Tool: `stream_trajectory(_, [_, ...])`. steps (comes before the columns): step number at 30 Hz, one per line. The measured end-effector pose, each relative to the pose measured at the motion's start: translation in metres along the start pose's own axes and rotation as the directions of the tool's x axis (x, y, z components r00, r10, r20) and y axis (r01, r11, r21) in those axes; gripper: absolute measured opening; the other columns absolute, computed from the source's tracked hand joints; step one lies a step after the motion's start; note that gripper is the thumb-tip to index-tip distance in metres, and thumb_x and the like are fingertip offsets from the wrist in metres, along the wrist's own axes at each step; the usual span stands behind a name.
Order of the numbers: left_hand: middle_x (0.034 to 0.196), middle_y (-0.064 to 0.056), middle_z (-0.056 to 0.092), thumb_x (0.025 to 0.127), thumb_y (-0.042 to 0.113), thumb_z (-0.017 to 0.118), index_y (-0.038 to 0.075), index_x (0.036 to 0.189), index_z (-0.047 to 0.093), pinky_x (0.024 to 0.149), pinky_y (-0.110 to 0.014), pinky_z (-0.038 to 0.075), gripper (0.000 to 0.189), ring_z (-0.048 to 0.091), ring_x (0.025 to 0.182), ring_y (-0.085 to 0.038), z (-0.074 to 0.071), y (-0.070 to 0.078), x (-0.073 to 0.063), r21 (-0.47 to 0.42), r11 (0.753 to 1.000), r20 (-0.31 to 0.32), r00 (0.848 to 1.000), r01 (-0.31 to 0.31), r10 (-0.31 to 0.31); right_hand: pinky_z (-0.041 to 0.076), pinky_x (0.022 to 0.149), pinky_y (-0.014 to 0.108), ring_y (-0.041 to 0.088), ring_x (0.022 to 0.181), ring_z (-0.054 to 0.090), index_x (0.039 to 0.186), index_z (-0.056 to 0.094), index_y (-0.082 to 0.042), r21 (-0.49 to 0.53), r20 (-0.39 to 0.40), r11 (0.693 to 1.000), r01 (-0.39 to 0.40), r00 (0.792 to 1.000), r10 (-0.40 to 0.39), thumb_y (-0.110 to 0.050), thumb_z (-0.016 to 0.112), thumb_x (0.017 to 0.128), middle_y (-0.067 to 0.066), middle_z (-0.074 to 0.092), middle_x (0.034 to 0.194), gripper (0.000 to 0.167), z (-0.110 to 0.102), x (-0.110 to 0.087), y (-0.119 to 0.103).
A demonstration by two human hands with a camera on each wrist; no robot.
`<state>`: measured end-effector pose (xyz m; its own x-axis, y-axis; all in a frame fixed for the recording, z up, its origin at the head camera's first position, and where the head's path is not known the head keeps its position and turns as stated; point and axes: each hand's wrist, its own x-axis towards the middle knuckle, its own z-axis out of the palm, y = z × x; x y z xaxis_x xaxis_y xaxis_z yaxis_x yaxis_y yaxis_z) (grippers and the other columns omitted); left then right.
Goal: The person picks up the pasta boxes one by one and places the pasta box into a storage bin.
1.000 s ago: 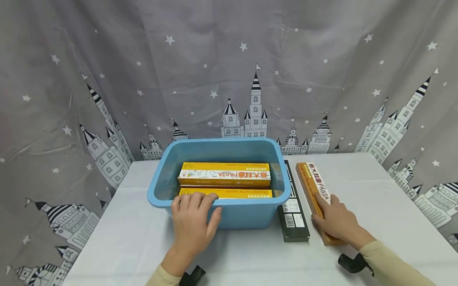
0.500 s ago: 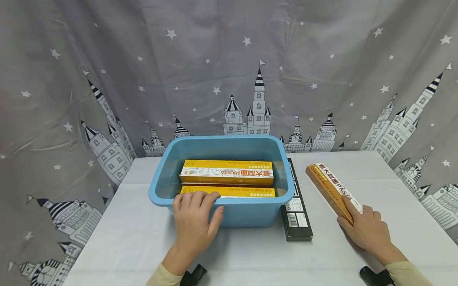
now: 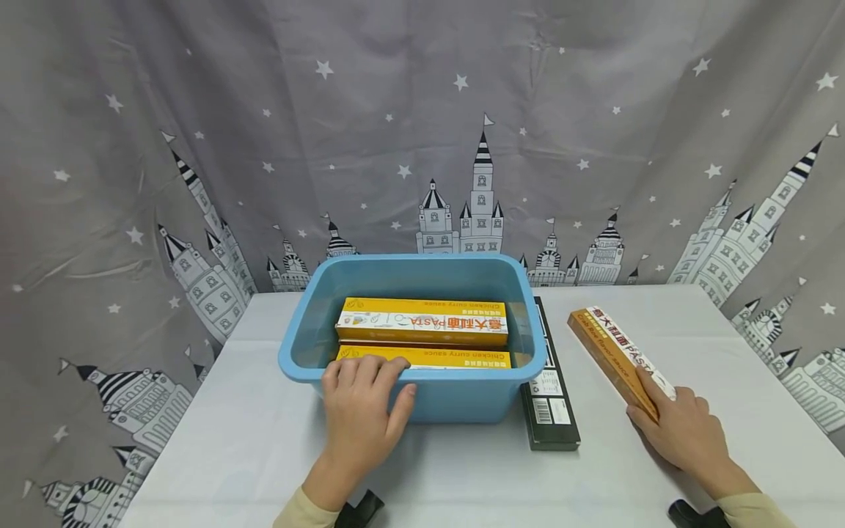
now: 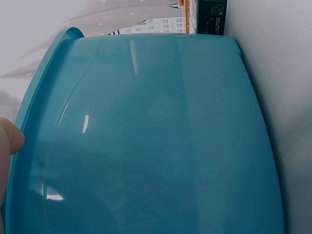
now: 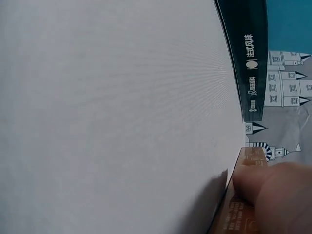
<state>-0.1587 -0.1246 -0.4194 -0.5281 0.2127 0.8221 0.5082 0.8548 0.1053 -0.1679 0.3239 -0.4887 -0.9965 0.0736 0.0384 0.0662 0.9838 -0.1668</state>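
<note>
A blue plastic bin (image 3: 455, 400) stands on the table with two yellow pasta boxes (image 3: 422, 323) lying inside it. My left hand (image 3: 363, 411) grips the bin's near rim, fingers hooked over the edge and thumb on the outside. In the left wrist view the bin's wall (image 4: 146, 126) fills most of the picture, and a bit of thumb (image 4: 12, 139) shows at the rim. To the right, my right hand (image 3: 689, 429) holds the near end of an orange-brown pasta box (image 3: 607, 352), which slants away to the left. Its thumb (image 5: 253, 183) presses the box's side.
A dark green box (image 3: 551, 396) lies lengthwise right beside the bin, between it and the orange-brown box. White cloth (image 3: 218, 440) covers the table. Behind hangs a grey curtain (image 3: 370, 73) printed with castles and stars.
My right hand has moved right with the orange-brown pasta box, away from the dark green box, and the box slants more. In the last half second it barely moves. My left hand stays on the rim.
</note>
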Motion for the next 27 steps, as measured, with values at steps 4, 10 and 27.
stream_trajectory(4, [0.087, -0.005, 0.060, 0.107, 0.044, 0.036, 0.012, 0.103, 0.071, 0.088, -0.051, 0.032, 0.048, 0.047, 0.082, -0.025, 0.002, 0.001, -0.001, 0.001, 1.000, 0.000, 1.000, -0.006, 0.006, 0.048, 0.057, 0.053, 0.045, 0.083, 0.057, 0.157, 0.031, -0.008, 0.013, 0.006, 1.000, 0.019, 1.000, -0.019, -0.044, 0.060, 0.098, 0.040, 0.054, 0.105, 0.075, -0.002, -0.001, 0.004])
stream_trajectory(10, [0.087, -0.005, 0.060, 0.107, 0.044, 0.036, 0.013, 0.102, 0.071, 0.088, -0.051, 0.032, 0.047, 0.048, 0.082, -0.025, 0.002, 0.002, -0.002, 0.000, 1.000, -0.004, 1.000, -0.007, 0.007, 0.048, 0.057, 0.054, 0.051, 0.084, 0.058, 0.158, 0.031, -0.008, 0.033, -0.008, 0.996, 0.088, 0.996, -0.088, -0.040, 0.060, 0.100, 0.045, 0.053, 0.108, 0.072, -0.023, 0.004, 0.007])
stream_trajectory(27, [0.088, -0.005, 0.061, 0.108, 0.044, 0.035, 0.012, 0.104, 0.072, 0.089, -0.051, 0.032, 0.049, 0.048, 0.082, -0.025, -0.001, 0.001, -0.001, -0.004, 1.000, 0.014, 1.000, 0.005, -0.005, 0.036, 0.062, 0.032, 0.025, 0.080, 0.050, 0.159, 0.033, -0.012, -0.087, -0.034, 0.907, 0.412, 0.909, -0.416, -0.037, 0.059, 0.102, 0.019, 0.058, 0.094, 0.068, -0.172, 0.058, -0.060])
